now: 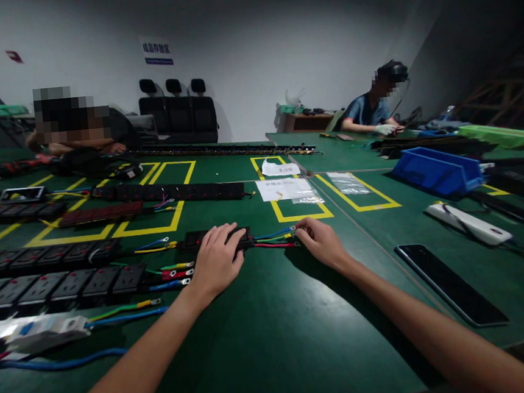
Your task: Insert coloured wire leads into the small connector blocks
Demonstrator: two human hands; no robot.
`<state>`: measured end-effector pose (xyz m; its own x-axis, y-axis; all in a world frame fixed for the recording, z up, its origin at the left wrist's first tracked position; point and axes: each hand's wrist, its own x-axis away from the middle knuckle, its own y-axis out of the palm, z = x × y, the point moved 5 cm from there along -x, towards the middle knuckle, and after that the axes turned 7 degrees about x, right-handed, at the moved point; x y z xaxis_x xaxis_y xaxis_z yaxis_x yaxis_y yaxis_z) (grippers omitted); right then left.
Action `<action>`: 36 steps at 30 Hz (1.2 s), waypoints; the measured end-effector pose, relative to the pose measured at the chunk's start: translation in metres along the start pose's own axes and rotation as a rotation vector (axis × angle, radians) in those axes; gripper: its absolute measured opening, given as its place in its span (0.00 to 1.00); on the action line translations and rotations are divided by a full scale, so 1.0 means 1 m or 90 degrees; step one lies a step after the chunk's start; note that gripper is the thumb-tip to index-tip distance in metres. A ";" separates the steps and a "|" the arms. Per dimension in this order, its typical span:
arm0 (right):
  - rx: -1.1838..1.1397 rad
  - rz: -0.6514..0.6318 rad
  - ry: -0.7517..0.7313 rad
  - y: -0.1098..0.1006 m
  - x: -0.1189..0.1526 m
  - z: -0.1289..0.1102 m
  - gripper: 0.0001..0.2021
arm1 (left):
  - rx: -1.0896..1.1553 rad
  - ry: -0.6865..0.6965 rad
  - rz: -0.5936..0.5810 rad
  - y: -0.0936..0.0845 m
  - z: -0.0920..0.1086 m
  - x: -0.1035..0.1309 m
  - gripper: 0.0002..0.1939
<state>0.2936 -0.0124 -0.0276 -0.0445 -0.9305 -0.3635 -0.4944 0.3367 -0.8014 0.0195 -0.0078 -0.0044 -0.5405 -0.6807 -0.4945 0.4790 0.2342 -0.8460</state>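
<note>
My left hand [216, 258] lies with fingers spread across the top of a short black socket block [193, 240] on the green table. From the block's right end run blue, green-yellow and red wires [272, 238] tipped with ring terminals. Thumb and fingertips of my right hand [318, 240] are pinched together at these wire ends, on the blue and green-yellow side; the exact grip is partly hidden. The red wire's terminal [296, 244] shows just below the fingertips. More wires with lugs [156, 247] lie left of the block.
Long black socket strips [68, 287] and a white breaker [49, 331] lie at left. A phone [451, 284], a white power strip [468, 223] and a blue bin [438, 172] stand at right. Papers [282, 190] lie ahead. Two people [365, 114] sit across the table.
</note>
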 end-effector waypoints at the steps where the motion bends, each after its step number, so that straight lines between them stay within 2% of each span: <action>1: 0.000 0.004 -0.003 0.000 0.000 0.000 0.11 | -0.001 0.001 0.000 0.000 0.000 0.000 0.24; 11: 0.039 -0.031 -0.055 0.004 0.002 0.000 0.11 | 0.009 -0.002 -0.001 -0.002 0.002 -0.001 0.24; 16: 0.016 -0.003 -0.038 0.001 0.002 -0.002 0.13 | 0.014 -0.001 0.000 -0.002 0.003 -0.001 0.24; 21: -0.005 0.037 -0.054 -0.004 0.003 -0.011 0.10 | 0.021 -0.001 0.005 -0.002 0.003 -0.001 0.24; 27: 0.041 0.067 -0.027 -0.008 0.006 -0.015 0.10 | 0.015 -0.001 0.001 -0.002 0.003 -0.001 0.24; 33: 0.136 -0.026 0.001 -0.001 0.005 -0.005 0.13 | 0.009 0.000 0.002 -0.001 0.003 -0.001 0.24; 36: 0.146 -0.042 0.000 0.000 0.004 -0.005 0.13 | 0.013 0.000 0.001 -0.001 0.003 -0.001 0.24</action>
<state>0.2890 -0.0172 -0.0270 -0.0177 -0.9517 -0.3065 -0.2853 0.2986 -0.9107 0.0213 -0.0095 -0.0025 -0.5398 -0.6803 -0.4958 0.4938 0.2212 -0.8410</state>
